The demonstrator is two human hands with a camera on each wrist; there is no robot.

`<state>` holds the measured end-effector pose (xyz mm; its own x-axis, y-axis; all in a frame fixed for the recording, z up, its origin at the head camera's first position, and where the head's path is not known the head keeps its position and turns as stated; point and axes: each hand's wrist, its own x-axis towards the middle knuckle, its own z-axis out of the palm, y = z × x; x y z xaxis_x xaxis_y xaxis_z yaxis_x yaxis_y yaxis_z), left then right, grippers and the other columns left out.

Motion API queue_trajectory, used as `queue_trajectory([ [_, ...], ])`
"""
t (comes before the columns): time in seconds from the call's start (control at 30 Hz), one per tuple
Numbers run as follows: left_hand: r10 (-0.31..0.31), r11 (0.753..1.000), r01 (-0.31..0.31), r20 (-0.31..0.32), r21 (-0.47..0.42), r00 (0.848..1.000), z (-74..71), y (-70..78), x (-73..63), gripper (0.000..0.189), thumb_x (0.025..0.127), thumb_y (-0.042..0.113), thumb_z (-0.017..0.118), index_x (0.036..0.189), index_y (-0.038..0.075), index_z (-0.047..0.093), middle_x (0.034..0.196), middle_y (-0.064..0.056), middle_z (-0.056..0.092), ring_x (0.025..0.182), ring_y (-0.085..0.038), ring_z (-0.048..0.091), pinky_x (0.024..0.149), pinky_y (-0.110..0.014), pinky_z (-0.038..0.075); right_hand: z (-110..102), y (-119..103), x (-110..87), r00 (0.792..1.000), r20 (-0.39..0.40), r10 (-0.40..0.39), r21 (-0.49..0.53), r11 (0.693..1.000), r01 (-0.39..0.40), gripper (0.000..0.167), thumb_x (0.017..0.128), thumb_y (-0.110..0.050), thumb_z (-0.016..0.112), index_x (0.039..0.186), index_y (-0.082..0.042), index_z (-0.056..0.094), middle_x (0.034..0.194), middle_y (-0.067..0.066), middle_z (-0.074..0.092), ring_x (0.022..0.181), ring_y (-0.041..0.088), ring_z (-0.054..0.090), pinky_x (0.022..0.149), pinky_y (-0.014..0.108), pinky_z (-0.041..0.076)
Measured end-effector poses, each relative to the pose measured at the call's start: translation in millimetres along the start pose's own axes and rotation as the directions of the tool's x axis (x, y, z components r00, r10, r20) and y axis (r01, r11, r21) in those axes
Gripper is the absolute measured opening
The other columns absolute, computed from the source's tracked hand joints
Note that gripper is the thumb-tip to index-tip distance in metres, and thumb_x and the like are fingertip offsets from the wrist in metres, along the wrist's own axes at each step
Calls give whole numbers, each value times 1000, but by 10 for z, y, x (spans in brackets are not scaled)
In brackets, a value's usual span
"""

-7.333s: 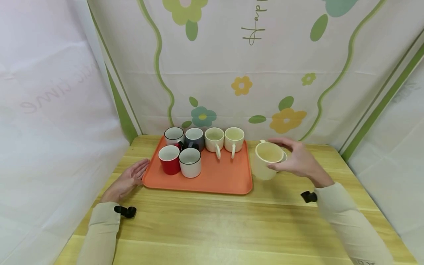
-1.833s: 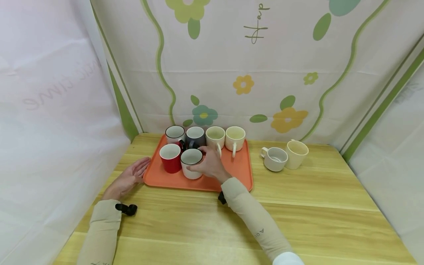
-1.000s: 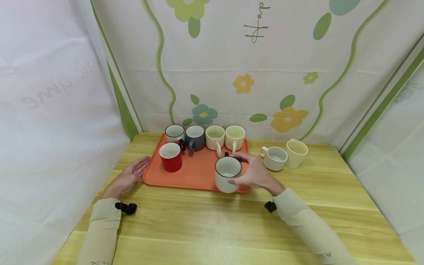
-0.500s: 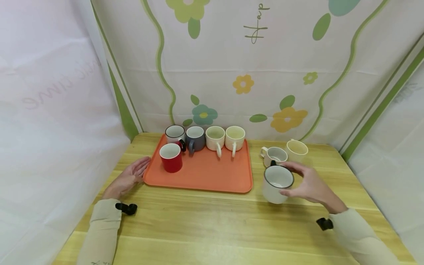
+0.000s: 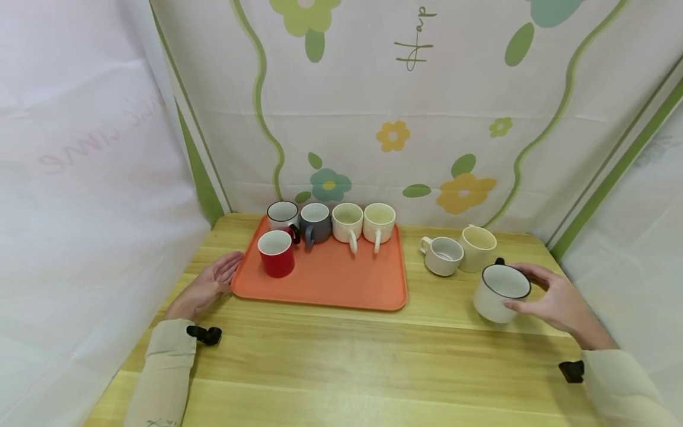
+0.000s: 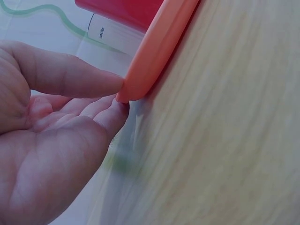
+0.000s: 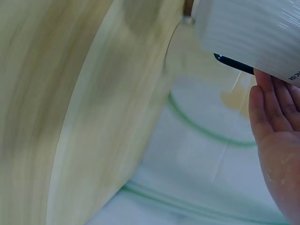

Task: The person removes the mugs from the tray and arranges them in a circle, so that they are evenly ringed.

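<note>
My right hand grips a white mug with a black rim at the right of the table, thumb on the near side and fingers on the far side. Its black handle points away, and the right wrist view shows its ribbed wall. My left hand lies beside the orange tray, fairly straight fingers and thumb touching its left edge near the front corner. On the tray stand a red mug, a black-rimmed mug, a grey-blue mug and two cream mugs.
Right of the tray, a low greyish-white cup and a taller pale yellow mug stand side by side on the wooden table, just behind the held mug. Flower-printed curtains close off the back and both sides.
The pale yellow mug was set down beside the low cup. Then my right hand took the black-rimmed white mug off the tray and carried it right. My left hand stayed at the tray.
</note>
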<state>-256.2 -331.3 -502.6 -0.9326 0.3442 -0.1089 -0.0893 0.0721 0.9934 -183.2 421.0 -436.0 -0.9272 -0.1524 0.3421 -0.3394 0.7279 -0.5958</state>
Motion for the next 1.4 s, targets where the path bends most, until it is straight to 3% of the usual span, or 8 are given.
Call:
queue_trajectory([
  [0.3, -3, 1000, 3, 0, 12, 1000, 2, 7, 7, 104, 81, -27, 48, 170, 3, 2, 179, -19, 1, 165, -41, 1, 117, -15, 39, -235, 346, 134, 983, -36, 179, -67, 981, -181, 74, 80, -31, 93, 143, -7, 61, 113, -41, 52, 102, -29, 44, 76, -1, 37],
  [0.57, 18, 1000, -17, 12, -15, 1000, -8, -6, -8, 106, 80, -29, 49, 170, 1, 1, 178, -22, -1, 164, -42, -1, 118, -17, 38, -276, 535, 331, 954, -46, 297, -76, 951, -300, 81, 86, -46, 86, 151, -9, 54, 122, -29, 51, 100, -26, 41, 74, 5, 38],
  [0.83, 34, 997, -32, 28, -63, 999, -5, -5, -4, 108, 78, -31, 49, 168, -2, -2, 177, -24, -5, 163, -43, -5, 117, -17, 40, -230, 707, 455, 941, -68, 331, -22, 943, -334, 83, 85, -46, 86, 151, -7, 54, 117, -31, 51, 97, -22, 46, 72, 3, 41],
  [1.07, 37, 998, -35, 29, -53, 999, -8, -1, -1, 107, 79, -31, 48, 168, -2, -3, 177, -24, -5, 164, -43, -4, 118, -19, 39, -119, 840, 479, 936, -28, 351, -19, 936, -351, 86, 87, -47, 85, 152, -4, 52, 126, -11, 58, 95, -23, 45, 71, 4, 45],
  [1.33, 20, 999, -19, 21, -39, 1000, -6, 10, -5, 106, 80, -30, 50, 169, -1, -1, 178, -23, -4, 164, -43, -3, 116, -16, 41, -62, 901, 505, 940, -6, 342, -4, 940, -343, 81, 89, -47, 83, 151, -6, 52, 127, -10, 57, 97, -24, 46, 72, 4, 47],
  [1.4, 13, 999, -12, 19, -33, 1000, -7, 11, -6, 106, 80, -30, 50, 169, 0, -1, 178, -22, -3, 164, -43, -3, 116, -16, 41, -71, 907, 518, 938, 14, 347, -7, 938, -347, 82, 89, -48, 82, 153, -6, 51, 133, -3, 58, 99, -24, 44, 73, 4, 47],
])
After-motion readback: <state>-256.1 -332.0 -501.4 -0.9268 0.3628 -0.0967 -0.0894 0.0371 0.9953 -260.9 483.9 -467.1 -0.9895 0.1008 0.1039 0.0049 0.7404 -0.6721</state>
